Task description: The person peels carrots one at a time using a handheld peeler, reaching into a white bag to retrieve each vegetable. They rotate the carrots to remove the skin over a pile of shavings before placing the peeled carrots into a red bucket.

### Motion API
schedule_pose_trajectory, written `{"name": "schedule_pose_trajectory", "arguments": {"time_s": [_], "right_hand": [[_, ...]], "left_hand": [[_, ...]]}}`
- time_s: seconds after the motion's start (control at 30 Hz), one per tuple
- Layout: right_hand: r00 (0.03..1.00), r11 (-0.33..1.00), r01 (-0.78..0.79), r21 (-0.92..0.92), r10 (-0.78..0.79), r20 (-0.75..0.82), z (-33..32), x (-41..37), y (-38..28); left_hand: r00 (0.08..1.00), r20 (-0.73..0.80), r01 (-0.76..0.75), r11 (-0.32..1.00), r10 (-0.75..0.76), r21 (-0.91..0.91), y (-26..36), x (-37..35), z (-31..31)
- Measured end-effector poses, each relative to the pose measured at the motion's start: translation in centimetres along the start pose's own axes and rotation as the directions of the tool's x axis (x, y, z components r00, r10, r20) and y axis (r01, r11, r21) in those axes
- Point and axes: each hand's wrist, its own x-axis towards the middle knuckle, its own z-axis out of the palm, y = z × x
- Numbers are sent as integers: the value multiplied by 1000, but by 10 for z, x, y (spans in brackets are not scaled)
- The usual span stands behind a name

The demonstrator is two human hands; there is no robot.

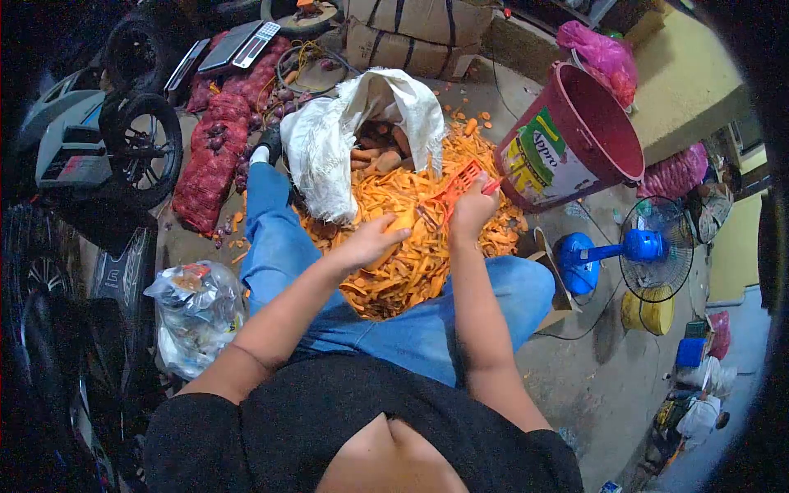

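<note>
My left hand (370,244) is closed around a peeled orange carrot (401,223), low over the heap. In my right hand (473,210) is a red slotted plastic tool (462,182) that looks like a peeler; it sits just right of the carrot. Beneath both hands, between my legs, spreads a heap of orange carrot peelings (394,283). Beyond them a white woven sack (316,156) lies with its mouth towards me, and unpeeled carrots (382,161) show inside.
A tall dark red bucket (546,148) stands at the right, beside a blue fan (583,259). Net bags of red onions (209,168) and a scale (238,48) lie at the left, near motorbike wheels (144,140). A clear plastic bag (197,308) rests by my left leg.
</note>
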Motion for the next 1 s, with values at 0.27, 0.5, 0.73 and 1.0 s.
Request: {"name": "schedule_pose_trajectory", "arguments": {"time_s": [0.27, 0.5, 0.73, 1.0], "right_hand": [[949, 992, 64, -106, -93, -302, -4, 36, 29], [883, 1000, -15, 13, 7, 470, -12, 22, 13], [454, 907, 322, -272, 104, 885, -19, -22, -34], [338, 929, 330, -167, 49, 940, -9, -31, -18]], "left_hand": [[985, 171, -32, 999, 29, 13, 0, -5, 8], [994, -31, -111, 990, 109, -83, -5, -9, -4], [993, -119, 8, 998, 0, 67, -5, 3, -30], [987, -156, -11, 986, 37, 165, 3, 5, -33]]}}
